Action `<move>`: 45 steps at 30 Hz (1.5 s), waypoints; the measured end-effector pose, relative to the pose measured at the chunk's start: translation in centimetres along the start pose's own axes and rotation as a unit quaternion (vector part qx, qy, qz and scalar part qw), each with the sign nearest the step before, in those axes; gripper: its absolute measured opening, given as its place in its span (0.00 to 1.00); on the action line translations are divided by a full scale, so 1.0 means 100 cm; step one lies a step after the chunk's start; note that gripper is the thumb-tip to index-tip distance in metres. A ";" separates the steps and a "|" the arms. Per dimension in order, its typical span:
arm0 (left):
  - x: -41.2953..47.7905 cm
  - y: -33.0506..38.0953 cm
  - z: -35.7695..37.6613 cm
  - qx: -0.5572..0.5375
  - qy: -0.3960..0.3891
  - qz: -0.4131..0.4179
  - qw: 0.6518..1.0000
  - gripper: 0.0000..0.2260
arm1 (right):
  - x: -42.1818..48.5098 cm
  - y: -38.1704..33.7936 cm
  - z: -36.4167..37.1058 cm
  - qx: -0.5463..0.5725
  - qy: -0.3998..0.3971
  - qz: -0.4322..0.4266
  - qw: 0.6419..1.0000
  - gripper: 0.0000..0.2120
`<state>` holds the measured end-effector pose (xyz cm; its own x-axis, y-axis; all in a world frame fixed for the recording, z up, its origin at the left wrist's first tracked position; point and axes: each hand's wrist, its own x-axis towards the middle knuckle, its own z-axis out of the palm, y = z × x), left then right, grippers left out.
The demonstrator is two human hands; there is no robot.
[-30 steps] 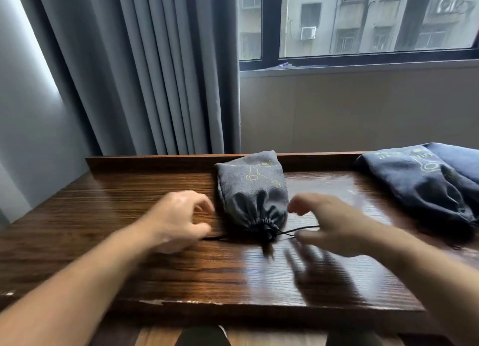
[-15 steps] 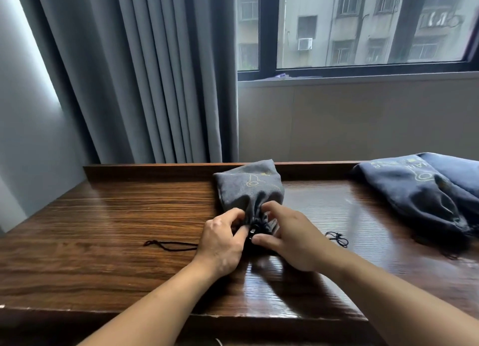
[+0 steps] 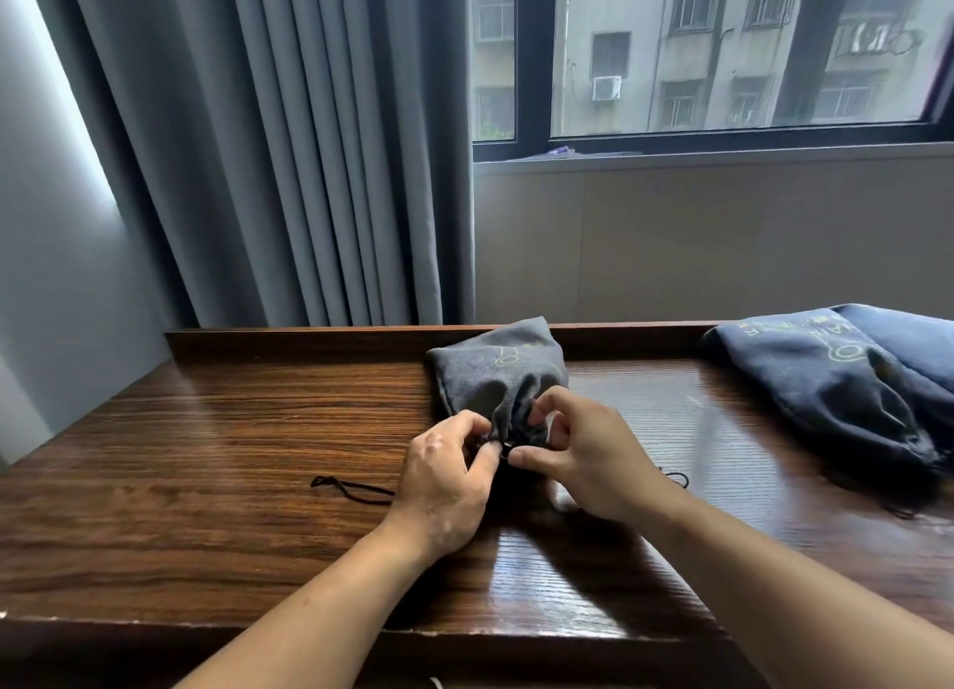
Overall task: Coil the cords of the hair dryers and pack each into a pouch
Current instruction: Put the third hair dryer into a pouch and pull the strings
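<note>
The camera sat on my head, facing forward and down over the wooden table [image 3: 232, 456] toward the far window [image 3: 722, 58], close above my left hand [image 3: 444, 487] and right hand [image 3: 593, 461] at the gray pouch [image 3: 495, 378].

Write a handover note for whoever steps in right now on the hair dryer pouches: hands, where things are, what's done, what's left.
Hands: the left hand and the right hand each pinch the gathered neck of the grey pouch from opposite sides.
Things: the drawstring ends lie loose on the table. Two blue pouches lie far right.
Done: the grey pouch looks filled and its mouth is drawn in. No dryer shows.
Left: secure the closure and set the pouch aside.
</note>
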<state>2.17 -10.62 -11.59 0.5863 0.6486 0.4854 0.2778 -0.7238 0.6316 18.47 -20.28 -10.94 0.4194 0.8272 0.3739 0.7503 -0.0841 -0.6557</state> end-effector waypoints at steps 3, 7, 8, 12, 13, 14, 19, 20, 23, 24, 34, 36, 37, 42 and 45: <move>-0.004 0.003 0.002 0.007 0.011 0.035 0.999 0.04 | 0.002 0.000 0.000 -0.036 0.046 0.031 0.998 0.19; -0.006 0.006 0.010 0.011 0.002 0.047 0.999 0.06 | 0.007 -0.008 0.001 -0.100 0.091 0.057 0.989 0.15; -0.004 0.004 0.011 0.021 -0.001 0.036 0.999 0.06 | 0.007 -0.011 0.000 -0.141 0.086 0.060 0.984 0.16; -0.003 -0.011 0.003 0.065 -0.014 0.005 0.998 0.12 | 0.006 -0.008 -0.004 -0.257 0.048 0.043 0.964 0.22; -0.003 -0.014 0.000 0.065 -0.024 -0.001 0.998 0.13 | 0.006 -0.004 -0.005 -0.262 0.027 0.029 0.964 0.23; -0.004 -0.017 -0.002 0.065 -0.036 -0.007 0.997 0.15 | 0.007 0.001 -0.007 -0.264 0.004 0.014 0.964 0.25; -0.002 -0.031 -0.018 0.084 -0.090 -0.001 0.992 0.13 | -0.001 0.019 -0.019 -0.285 -0.071 -0.057 0.954 0.21; -0.002 -0.033 -0.021 0.080 -0.087 -0.005 0.993 0.12 | -0.003 0.021 -0.022 -0.278 -0.079 -0.055 0.956 0.19; 0.000 -0.035 -0.023 0.091 -0.092 -0.009 0.992 0.10 | -0.008 0.020 -0.030 -0.242 -0.097 -0.012 0.965 0.18; 0.000 -0.035 -0.021 0.095 -0.099 -0.007 0.990 0.09 | -0.009 0.017 -0.031 -0.246 -0.100 -0.004 0.964 0.20; 0.002 -0.026 -0.016 0.090 -0.101 0.020 0.991 0.10 | -0.006 -0.006 -0.001 -0.211 -0.078 -0.026 0.974 0.09; 0.004 -0.029 -0.019 0.084 -0.107 0.013 0.991 0.09 | -0.005 -0.005 -0.010 -0.149 -0.090 -0.004 0.985 0.10; 0.004 -0.029 -0.021 0.081 -0.105 0.010 0.991 0.08 | -0.005 -0.006 -0.014 -0.114 -0.104 0.016 0.988 0.11; 0.005 -0.025 -0.023 0.077 -0.079 0.005 0.994 0.10 | -0.008 -0.004 -0.021 -0.042 -0.098 0.020 0.994 0.20; 0.010 -0.037 -0.034 0.066 -0.083 0.012 0.994 0.11 | -0.008 0.016 -0.032 -0.034 -0.092 0.010 0.995 0.20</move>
<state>-0.86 -6.47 -11.43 0.7087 0.5906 0.3858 0.3533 -0.7705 0.5306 20.97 -22.84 -10.19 0.3387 0.9125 0.2294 0.7774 -0.1341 -0.6145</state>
